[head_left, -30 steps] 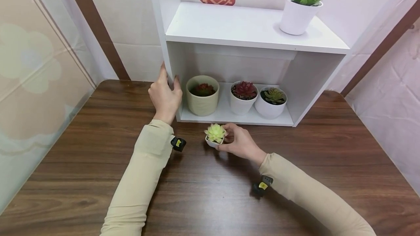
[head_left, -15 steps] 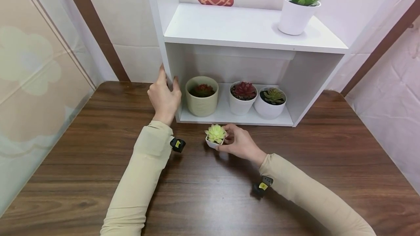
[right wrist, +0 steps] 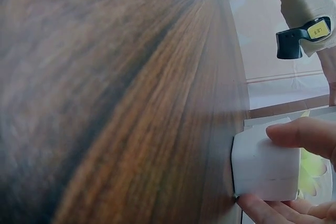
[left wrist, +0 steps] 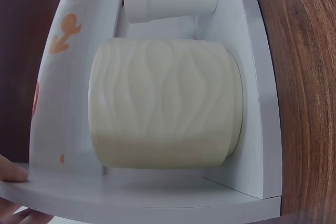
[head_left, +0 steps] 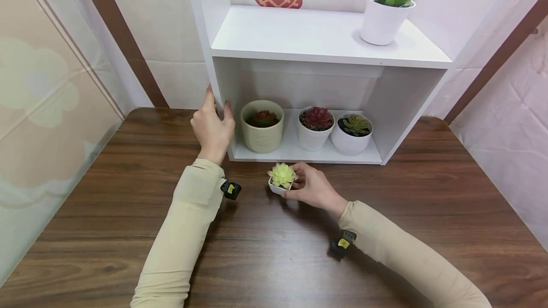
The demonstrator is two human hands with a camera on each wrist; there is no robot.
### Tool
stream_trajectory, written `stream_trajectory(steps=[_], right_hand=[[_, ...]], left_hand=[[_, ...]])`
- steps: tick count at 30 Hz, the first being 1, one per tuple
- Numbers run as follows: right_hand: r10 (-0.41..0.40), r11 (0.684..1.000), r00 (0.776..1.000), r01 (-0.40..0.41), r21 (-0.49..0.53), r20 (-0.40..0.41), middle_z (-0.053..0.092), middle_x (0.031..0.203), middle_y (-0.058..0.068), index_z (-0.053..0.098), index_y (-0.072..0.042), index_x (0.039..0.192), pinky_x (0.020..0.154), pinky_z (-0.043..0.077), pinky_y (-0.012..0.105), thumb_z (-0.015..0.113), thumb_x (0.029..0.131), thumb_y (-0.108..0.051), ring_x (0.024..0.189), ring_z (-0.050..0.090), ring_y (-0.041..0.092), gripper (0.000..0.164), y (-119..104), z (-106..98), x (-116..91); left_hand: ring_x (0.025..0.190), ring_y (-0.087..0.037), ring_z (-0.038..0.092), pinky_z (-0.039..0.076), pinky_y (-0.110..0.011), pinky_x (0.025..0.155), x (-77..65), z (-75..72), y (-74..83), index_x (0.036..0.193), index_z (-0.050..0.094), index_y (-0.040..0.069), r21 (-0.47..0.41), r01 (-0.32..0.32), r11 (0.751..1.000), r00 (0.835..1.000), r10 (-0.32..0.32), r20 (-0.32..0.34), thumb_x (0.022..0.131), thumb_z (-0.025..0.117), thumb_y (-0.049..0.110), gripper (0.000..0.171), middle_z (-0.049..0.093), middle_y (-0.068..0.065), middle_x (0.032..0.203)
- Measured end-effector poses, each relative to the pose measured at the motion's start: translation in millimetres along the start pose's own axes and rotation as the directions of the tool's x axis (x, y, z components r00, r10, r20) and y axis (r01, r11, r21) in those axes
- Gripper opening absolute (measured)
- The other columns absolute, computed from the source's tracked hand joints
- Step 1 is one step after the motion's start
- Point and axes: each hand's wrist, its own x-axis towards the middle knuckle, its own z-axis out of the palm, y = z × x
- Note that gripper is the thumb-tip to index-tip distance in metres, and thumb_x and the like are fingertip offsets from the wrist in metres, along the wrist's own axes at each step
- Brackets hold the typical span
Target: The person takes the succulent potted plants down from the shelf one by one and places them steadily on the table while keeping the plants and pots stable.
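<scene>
My right hand (head_left: 314, 187) pinches a small white pot with a yellow-green succulent (head_left: 281, 176), right at the wooden tabletop before the shelf. In the right wrist view, thumb and fingers lie on opposite sides of the white pot (right wrist: 268, 161). My left hand (head_left: 214, 129) grips the left side panel of a white shelf unit (head_left: 299, 157), thumb inside and fingers outside. Nearest to it, on the lower shelf, stands a cream pot with a reddish succulent (head_left: 262, 129); its wavy ribbed wall (left wrist: 163, 103) fills the left wrist view.
Farther right on the lower shelf are a white pot with a dark red succulent (head_left: 316, 129) and a rounded white pot with a green succulent (head_left: 352, 134). A taller white pot with a green plant (head_left: 385, 15) stands on the upper shelf. Patterned cloth (head_left: 38, 84) hangs around the table.
The head view has drifted slightly, so the shelf appears a little farther left. Both hands keep their holds, and the small potted succulent stays in nearly the same place.
</scene>
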Motion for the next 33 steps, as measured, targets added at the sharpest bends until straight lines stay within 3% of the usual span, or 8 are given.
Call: stream_trajectory(steps=[10, 18, 33], right_hand=[[-0.012, 1.0, 1.0, 0.012, -0.018, 0.006, 0.067, 0.112, 0.016, 0.057, -0.001, 0.115, 0.085, 0.053, 0.034, 0.082, 0.072, -0.015, 0.099, 0.067, 0.026, 0.051, 0.7, -0.8, -0.2], [0.023, 1.0, 0.999, -0.022, -0.016, 0.04, 0.065, 0.117, 0.014, 0.055, -0.002, 0.124, 0.088, 0.051, 0.034, 0.084, 0.072, -0.021, 0.103, 0.066, 0.025, 0.062, 1.5, -3.8, -2.1], [0.004, 1.0, 0.999, -0.004, 0.001, 0.038, 0.062, 0.124, 0.013, 0.052, -0.002, 0.131, 0.09, 0.051, 0.036, 0.085, 0.07, -0.023, 0.108, 0.064, 0.027, 0.073, -6.4, -20.1, -10.5]], left_hand=[[0.089, -0.044, 0.067, 0.047, -0.058, 0.076, 1.1, -0.3, -0.2, 0.13, 0.055, 0.004, -0.007, -0.003, 1.0, 1.0, 0.003, -0.003, 0.09, 0.06, 0.016, 0.042, 0.07, -0.024, 0.103], [0.089, -0.045, 0.067, 0.047, -0.058, 0.076, -0.9, -1.5, 0.4, 0.13, 0.055, 0.004, -0.008, 0.001, 1.0, 1.0, -0.001, -0.003, 0.09, 0.06, 0.015, 0.043, 0.07, -0.024, 0.103], [0.092, -0.044, 0.067, 0.047, -0.058, 0.078, -2.0, -2.1, 1.1, 0.131, 0.055, 0.003, -0.021, 0.001, 1.0, 1.0, -0.001, -0.01, 0.089, 0.061, 0.014, 0.044, 0.069, -0.024, 0.105]])
